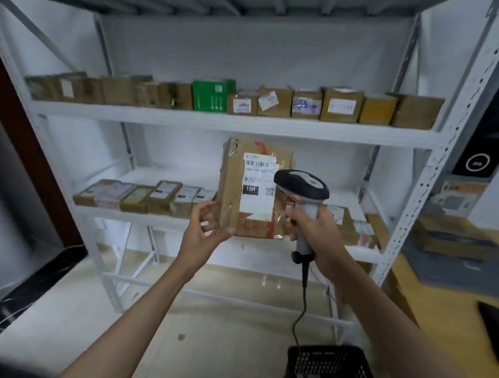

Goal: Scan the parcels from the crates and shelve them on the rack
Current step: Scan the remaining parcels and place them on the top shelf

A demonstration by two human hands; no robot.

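Parcel [251,189] label: small print unreadable, right edge behind scanner [302,185].
Crate [331,372]: cut by bottom edge.
Upper-shelf boxes [126,91]: blurred, labels illegible.
Scanner cable [301,315]: end hidden.

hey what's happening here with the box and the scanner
A person stands at a white rack. Their left hand holds up a cardboard parcel, label facing them, while the right hand grips a corded scanner aimed at the label. Other parcels already line two shelves; a black crate sits on the floor.
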